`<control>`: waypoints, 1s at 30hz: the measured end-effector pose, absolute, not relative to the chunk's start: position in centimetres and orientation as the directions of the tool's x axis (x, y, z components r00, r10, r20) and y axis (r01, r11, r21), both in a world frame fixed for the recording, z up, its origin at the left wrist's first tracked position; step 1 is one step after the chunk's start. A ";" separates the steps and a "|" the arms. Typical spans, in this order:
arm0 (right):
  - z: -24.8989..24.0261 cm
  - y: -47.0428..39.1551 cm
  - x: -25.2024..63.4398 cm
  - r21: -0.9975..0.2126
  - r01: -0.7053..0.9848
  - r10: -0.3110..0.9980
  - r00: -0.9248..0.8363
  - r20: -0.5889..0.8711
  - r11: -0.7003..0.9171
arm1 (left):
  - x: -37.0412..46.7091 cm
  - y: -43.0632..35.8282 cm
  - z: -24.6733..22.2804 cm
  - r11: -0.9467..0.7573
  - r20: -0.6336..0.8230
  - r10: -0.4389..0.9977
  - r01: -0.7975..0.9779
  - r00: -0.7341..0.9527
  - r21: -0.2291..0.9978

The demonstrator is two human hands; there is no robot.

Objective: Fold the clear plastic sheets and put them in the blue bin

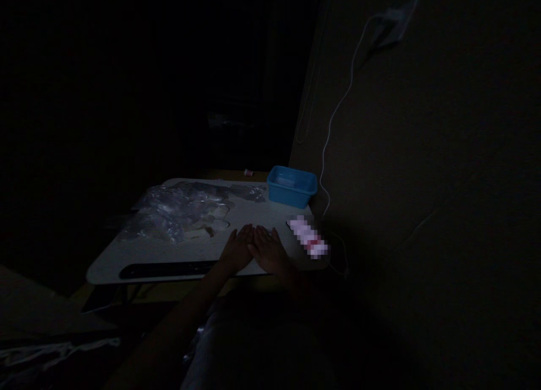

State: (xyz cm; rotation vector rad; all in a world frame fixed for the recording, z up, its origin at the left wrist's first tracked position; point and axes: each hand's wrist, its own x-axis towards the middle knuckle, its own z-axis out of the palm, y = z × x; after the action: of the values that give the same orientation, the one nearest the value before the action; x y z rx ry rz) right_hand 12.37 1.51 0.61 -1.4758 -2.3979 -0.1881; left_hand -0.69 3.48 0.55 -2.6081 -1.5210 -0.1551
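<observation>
Side by side at the front of the small white table (253, 212), my left hand (238, 249) and my right hand (269, 250) lie palms down, thumbs touching or nearly so. Their fingers stretch forward, flat. A faint shiny bit shows by the right fingertips; what lies under the palms, if anything, is hidden. To the left spreads a heap of crumpled clear plastic bags (169, 209), apart from both hands. A phone (307, 236) with a lit, blurred-out screen rests to the right of my right hand.
A blue plastic basin (291, 197) stands at the table's back right corner. Behind the table is a small red-and-white object (248, 173). A white cable (329, 122) hangs from a wall socket (395, 21). A dark slot (169, 269) runs along the front edge. The room is very dark.
</observation>
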 end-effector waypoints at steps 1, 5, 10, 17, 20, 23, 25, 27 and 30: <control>0.6 1.5 12.3 -0.056 0.891 0.851 -0.411 0.327 0.452 | -0.7 3.5 0.5 -0.492 0.150 0.857 0.869 0.493 -0.051; 0.5 1.6 12.4 -0.057 0.897 0.861 -0.401 0.313 0.439 | -0.7 3.6 0.4 -0.500 0.145 0.853 0.865 0.501 -0.051; 0.5 1.5 12.5 -0.066 0.902 0.871 -0.389 0.300 0.426 | -0.6 3.5 0.5 -0.484 0.124 0.865 0.874 0.486 -0.049; 0.8 1.0 12.8 -0.075 0.917 0.874 -0.346 0.340 0.392 | -0.7 3.6 0.6 -0.476 0.136 0.866 0.877 0.481 -0.065; 0.6 1.0 13.2 -0.072 0.930 0.877 -0.311 0.366 0.360 | -0.7 3.7 0.4 -0.477 0.161 0.862 0.877 0.481 -0.065; 0.3 1.2 13.8 -0.071 0.944 0.884 -0.275 0.377 0.324 | -0.8 3.6 0.3 -0.474 0.191 0.857 0.878 0.478 -0.066; 0.2 1.2 14.1 -0.067 0.951 0.890 -0.255 0.378 0.301 | -0.7 3.6 0.3 -0.480 0.205 0.852 0.875 0.482 -0.065; 0.2 1.2 14.4 -0.060 0.959 0.898 -0.238 0.370 0.278 | -0.7 3.5 0.3 -0.486 0.217 0.846 0.872 0.487 -0.063; 0.4 1.0 14.7 -0.059 0.974 0.919 -0.185 0.349 0.218 | -0.6 3.5 0.2 -0.485 0.240 0.840 0.872 0.487 -0.069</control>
State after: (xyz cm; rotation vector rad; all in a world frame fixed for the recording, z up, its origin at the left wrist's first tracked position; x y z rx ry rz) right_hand 14.67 1.00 0.37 -1.7716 -2.1887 -0.2525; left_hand -0.58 3.51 0.22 -2.5479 -1.4834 -0.2591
